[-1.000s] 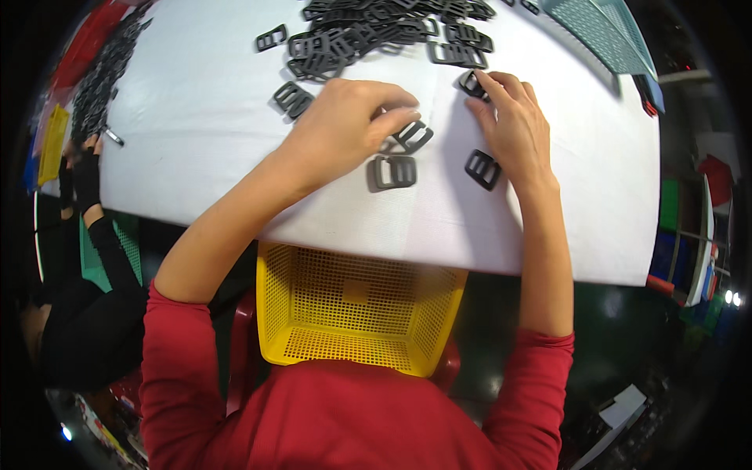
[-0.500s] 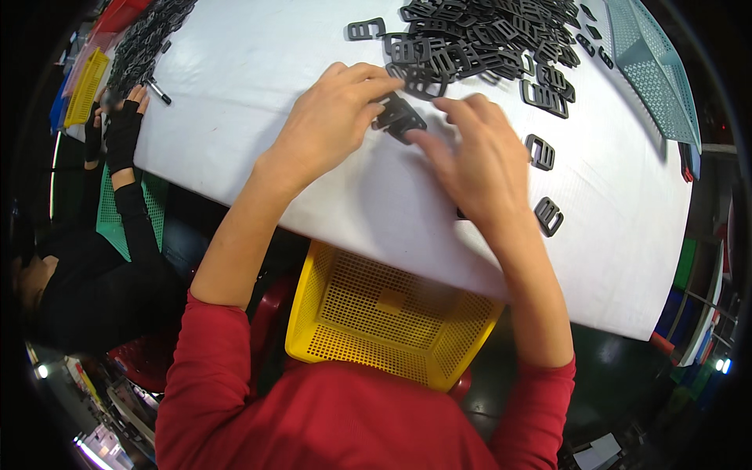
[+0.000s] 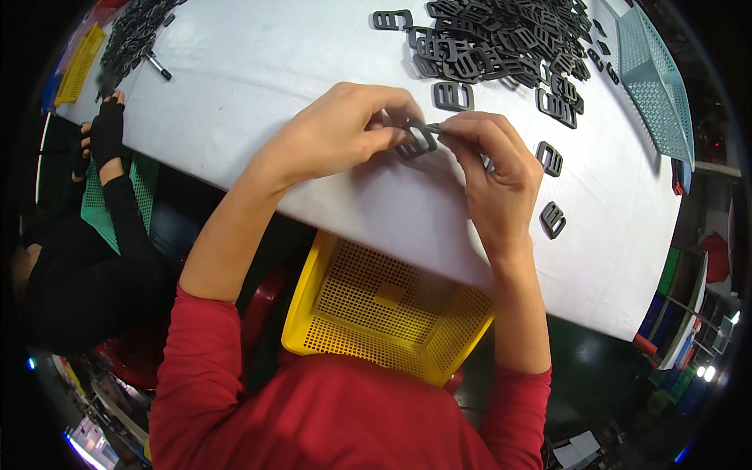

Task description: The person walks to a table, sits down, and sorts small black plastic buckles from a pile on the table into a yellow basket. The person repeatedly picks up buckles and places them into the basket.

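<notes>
My left hand [image 3: 350, 129] pinches a black slotted buckle [image 3: 416, 141] between thumb and fingers, just above the white table. From the other side my right hand [image 3: 501, 160] is closed at the buckle's upper corner, with the tips of thumb and forefinger gripping a small dark piece [image 3: 435, 128] whose kind I cannot make out. A single flat buckle [image 3: 453, 95] lies just beyond my hands. Behind it rises a large pile of black buckles [image 3: 509, 39]. Two more lie to the right of my right hand, a nearer buckle [image 3: 553, 220] and a farther buckle [image 3: 550, 159].
Below the table edge sits a yellow perforated basket [image 3: 376, 290] by my lap. A pale teal basket [image 3: 658, 86] stands at the far right. On the left, a co-worker's gloved hand [image 3: 107, 133] rests near another pile of dark parts [image 3: 137, 35] and a black marker [image 3: 159, 66].
My right hand has closed in and now pinches at the buckle, which has tilted up. One flat buckle now lies apart in front of the pile. The view has shifted slightly.
</notes>
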Demonstrator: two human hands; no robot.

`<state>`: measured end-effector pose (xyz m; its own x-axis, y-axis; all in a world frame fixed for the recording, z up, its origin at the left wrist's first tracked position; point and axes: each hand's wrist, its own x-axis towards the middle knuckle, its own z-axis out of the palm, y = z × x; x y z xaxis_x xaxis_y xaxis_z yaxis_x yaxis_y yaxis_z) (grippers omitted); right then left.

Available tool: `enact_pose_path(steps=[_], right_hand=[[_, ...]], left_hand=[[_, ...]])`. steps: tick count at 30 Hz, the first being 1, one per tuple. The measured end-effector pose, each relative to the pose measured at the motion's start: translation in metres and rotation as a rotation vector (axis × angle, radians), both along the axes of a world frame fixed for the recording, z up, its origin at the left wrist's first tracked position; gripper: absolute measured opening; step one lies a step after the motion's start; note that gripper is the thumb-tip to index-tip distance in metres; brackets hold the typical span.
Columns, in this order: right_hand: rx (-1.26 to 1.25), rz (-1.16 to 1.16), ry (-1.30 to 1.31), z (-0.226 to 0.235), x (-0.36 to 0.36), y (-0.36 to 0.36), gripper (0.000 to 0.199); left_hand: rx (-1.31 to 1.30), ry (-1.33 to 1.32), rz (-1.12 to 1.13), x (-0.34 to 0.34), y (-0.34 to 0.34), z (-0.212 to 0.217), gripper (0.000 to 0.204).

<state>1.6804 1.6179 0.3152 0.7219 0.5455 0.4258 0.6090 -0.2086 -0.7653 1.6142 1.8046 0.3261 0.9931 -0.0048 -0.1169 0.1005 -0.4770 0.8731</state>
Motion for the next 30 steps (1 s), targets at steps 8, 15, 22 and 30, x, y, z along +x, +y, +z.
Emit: enact_pose_path(steps=[8,15,22,30], right_hand=[[-0.264,0.016,0.163,0.015,0.003,-0.036,0.014],[-0.450,-0.067,-0.230,0.012,0.040,-0.010,0.026],[-0.459,0.008,-0.479,0.012,0.041,-0.001,0.022],[-0.493,0.025,-0.670,-0.009,0.088,0.002,0.031]], left_hand=[[0.118,-0.270,0.398,-0.012,-0.001,-0.013,0.026],[0.522,-0.416,0.002,-0.005,-0.011,0.002,0.035],[0.952,-0.597,0.026,0.047,0.005,-0.031,0.033],[0.423,-0.493,0.061,0.038,0.003,-0.016,0.016]])
